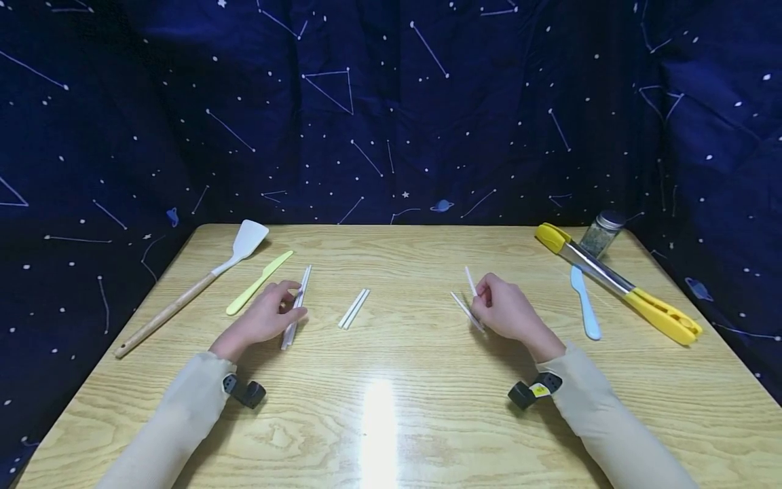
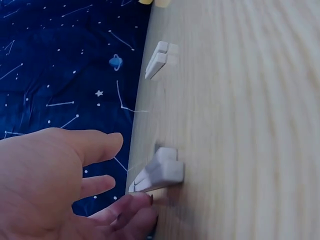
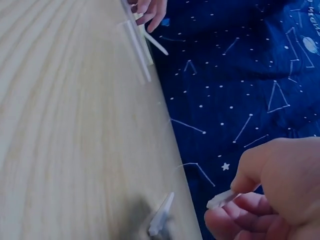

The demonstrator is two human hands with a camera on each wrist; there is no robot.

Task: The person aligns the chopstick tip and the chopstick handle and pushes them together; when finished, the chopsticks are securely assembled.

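Note:
My left hand (image 1: 267, 314) is over a pair of slim white sticks (image 1: 306, 280) on the left of the table. Its thumb and fingers are spread apart, and in the left wrist view the lower fingertips are right beside the square-ended sticks (image 2: 165, 170). On the right, my right hand (image 1: 506, 309) pinches one white stick (image 3: 220, 200) between thumb and fingers, raised off the table. Another white stick (image 1: 463, 307) lies just left of that hand. Between the hands, two more white sticks (image 1: 354, 309) lie side by side.
At left are a white spatula (image 1: 247, 239) with a wooden handle and a yellow plastic knife (image 1: 259, 282). A blue plastic knife (image 1: 585, 302), yellow-ended tongs (image 1: 662, 316) and a glass jar (image 1: 600, 234) with a metal lid are at right. A dark starry cloth (image 1: 391, 122) hangs behind the table.

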